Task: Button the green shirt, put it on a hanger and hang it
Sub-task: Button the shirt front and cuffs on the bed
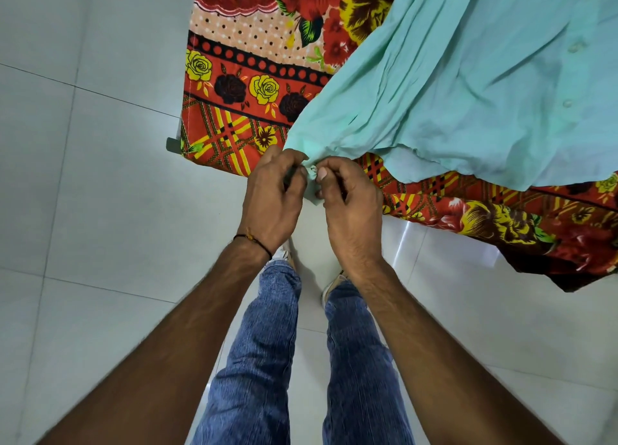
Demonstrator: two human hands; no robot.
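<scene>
Pinching one low corner of the green shirt [468, 93], the left hand [272, 190] and the right hand [351, 197] sit close together, with fingers curled tight on the bit of shirt between them. A tiny button seems to sit at the fingertips, but it is too small to be sure. The hands hold this bit out past the edge, likely so the two sides can be pushed together. I think a button is being done up here.

The rest of the shirt lies spread on a bright flower cloth [240, 87] that covers the surface [173, 144]. Three pale buttons [567, 103] run in a line up the shirt at the right. Under the hands are the tiled floor [83, 177] and blue jeans [261, 344]. No hanger can be seen. Nothing blocks the hands, but the shirt is wrinkled, and loose folds could hide a button hole.
</scene>
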